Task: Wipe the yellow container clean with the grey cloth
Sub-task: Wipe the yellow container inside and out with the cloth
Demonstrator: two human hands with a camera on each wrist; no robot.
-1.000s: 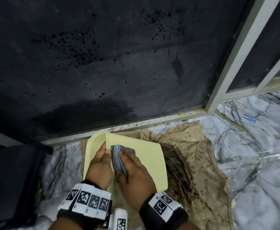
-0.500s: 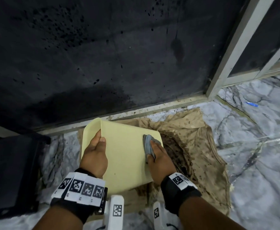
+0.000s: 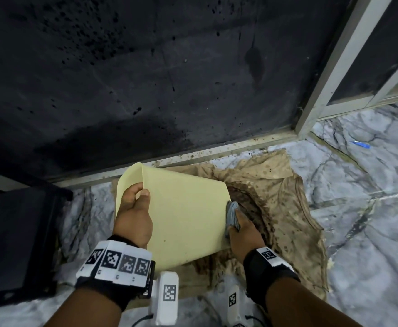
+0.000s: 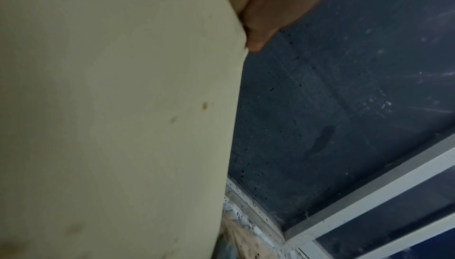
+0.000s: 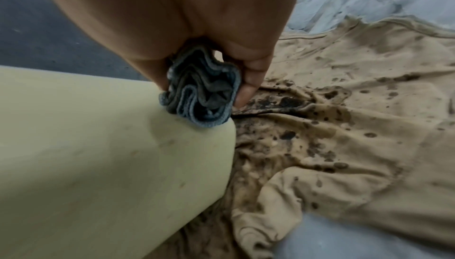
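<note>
The pale yellow container [image 3: 186, 213] lies tilted on its side over a stained tan cloth, its broad flat face up. My left hand [image 3: 134, 208] grips its upper left corner edge, thumb on the face. My right hand [image 3: 240, 228] holds the bunched grey cloth [image 3: 232, 214] and presses it against the container's right edge. In the right wrist view the folded grey cloth [image 5: 202, 96] sits pinched between thumb and fingers on the yellow container [image 5: 103, 156]. The left wrist view shows the yellow container [image 4: 110, 117] with small brown specks and one fingertip at its edge.
A tan cloth [image 3: 285, 208] spotted with dark stains lies under the container on the marble floor [image 3: 370, 232]. A dark spattered wall [image 3: 146, 79] rises behind, with a white frame [image 3: 323, 86] on the right. A black box [image 3: 14, 241] stands at the left.
My right hand has slid the grey cloth from the middle of the yellow face across to its right edge. My left hand kept its grip on the left corner.
</note>
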